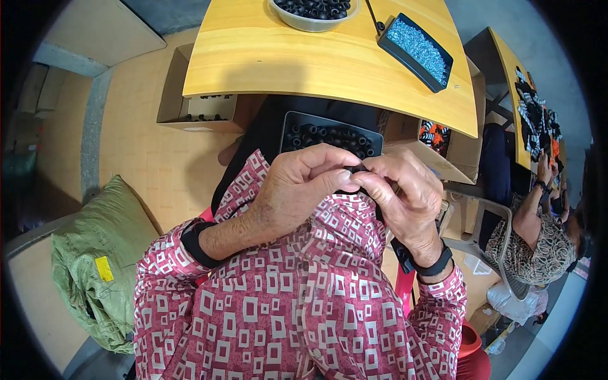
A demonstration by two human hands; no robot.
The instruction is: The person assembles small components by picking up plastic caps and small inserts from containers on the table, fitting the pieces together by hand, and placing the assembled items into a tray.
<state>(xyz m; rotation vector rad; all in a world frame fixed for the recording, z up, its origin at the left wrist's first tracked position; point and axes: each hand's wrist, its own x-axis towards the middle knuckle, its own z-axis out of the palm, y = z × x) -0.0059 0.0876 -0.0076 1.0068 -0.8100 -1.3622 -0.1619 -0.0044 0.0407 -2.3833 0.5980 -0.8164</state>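
Note:
In front of my chest, my left hand (pixel 307 180) and my right hand (pixel 405 193) meet, thumbs and fingertips pinched together. Between them is a small black piece (pixel 356 169), mostly covered by the fingers, so its exact shape is hidden. Just beyond the hands, a black tray (pixel 329 119) rests on my lap. Several small black ring-shaped pieces (pixel 326 135) with hollow middles lie in it.
A yellow wooden table (pixel 285 60) stands ahead, bearing a bowl (pixel 310 26) of black pieces and a dark tray (pixel 437 83) of pale blue bits (pixel 415 49). Cardboard boxes (pixel 172 92) flank my legs. A green sack (pixel 101 234) sits left; another person (pixel 532 234) works at right.

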